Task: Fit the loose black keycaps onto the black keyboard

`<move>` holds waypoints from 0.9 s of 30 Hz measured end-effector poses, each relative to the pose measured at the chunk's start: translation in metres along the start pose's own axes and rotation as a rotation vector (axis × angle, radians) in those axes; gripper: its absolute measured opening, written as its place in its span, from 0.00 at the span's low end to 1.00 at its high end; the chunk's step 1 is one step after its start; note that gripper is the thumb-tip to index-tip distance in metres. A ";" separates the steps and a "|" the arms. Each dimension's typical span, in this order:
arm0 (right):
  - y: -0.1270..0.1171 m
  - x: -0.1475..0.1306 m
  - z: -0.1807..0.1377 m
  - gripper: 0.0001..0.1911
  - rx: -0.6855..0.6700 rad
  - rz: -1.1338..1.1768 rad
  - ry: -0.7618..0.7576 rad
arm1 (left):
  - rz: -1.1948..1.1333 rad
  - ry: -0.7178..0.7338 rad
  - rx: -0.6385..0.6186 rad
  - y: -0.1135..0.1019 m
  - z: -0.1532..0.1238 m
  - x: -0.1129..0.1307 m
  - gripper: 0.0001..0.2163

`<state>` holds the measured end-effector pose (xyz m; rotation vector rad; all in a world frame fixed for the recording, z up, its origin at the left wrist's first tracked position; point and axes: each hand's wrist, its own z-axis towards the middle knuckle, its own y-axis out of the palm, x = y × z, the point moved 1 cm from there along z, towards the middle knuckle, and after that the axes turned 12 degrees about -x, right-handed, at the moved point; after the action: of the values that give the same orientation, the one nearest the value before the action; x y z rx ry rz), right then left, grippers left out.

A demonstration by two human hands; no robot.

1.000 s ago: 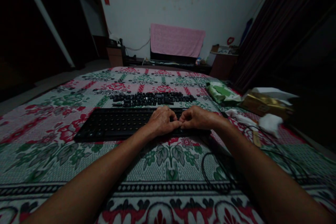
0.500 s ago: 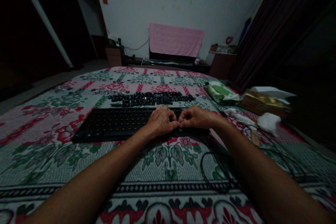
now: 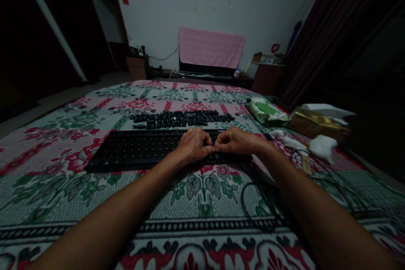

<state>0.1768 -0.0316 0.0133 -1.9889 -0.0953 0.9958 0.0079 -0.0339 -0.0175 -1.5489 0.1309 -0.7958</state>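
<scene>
A black keyboard (image 3: 139,148) lies flat on a flowered bedspread, most of its keycaps off so that rows of small key posts show. My left hand (image 3: 195,145) rests over its right half, thumb and fingers drawn together. Facing it, my right hand (image 3: 233,140) is closed in a pinch, its fingertips almost meeting the left thumb just above the keyboard's lower rows. Whatever lies between the fingertips is too small and dark to make out. Beyond the keyboard, many loose black keycaps (image 3: 183,119) are spread in a long band.
A black cable (image 3: 243,202) loops beside my right forearm. On the right lie a green wipes pack (image 3: 267,112), a gold tissue box (image 3: 316,123), crumpled white tissue (image 3: 323,147) and a small wooden-looking piece (image 3: 306,164). A pink towel (image 3: 211,48) hangs by the far wall.
Both hands keep nearly the same pinched pose at the same spot on the keyboard. The whole view has shifted very slightly.
</scene>
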 end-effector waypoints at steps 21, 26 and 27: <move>0.017 -0.036 0.026 0.57 0.003 -0.363 0.042 | 0.225 -0.155 -0.442 -0.055 -0.042 -0.048 0.51; 0.021 -0.035 0.032 0.57 -0.020 -0.390 0.058 | 0.221 -0.117 -0.396 -0.050 -0.040 -0.046 0.50; 0.021 -0.033 0.033 0.56 -0.016 -0.392 0.058 | 0.224 -0.108 -0.381 -0.049 -0.039 -0.045 0.50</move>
<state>0.1259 -0.0363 0.0085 -1.9132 -0.4442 0.6848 -0.0652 -0.0351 0.0062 -1.8923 0.3876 -0.5271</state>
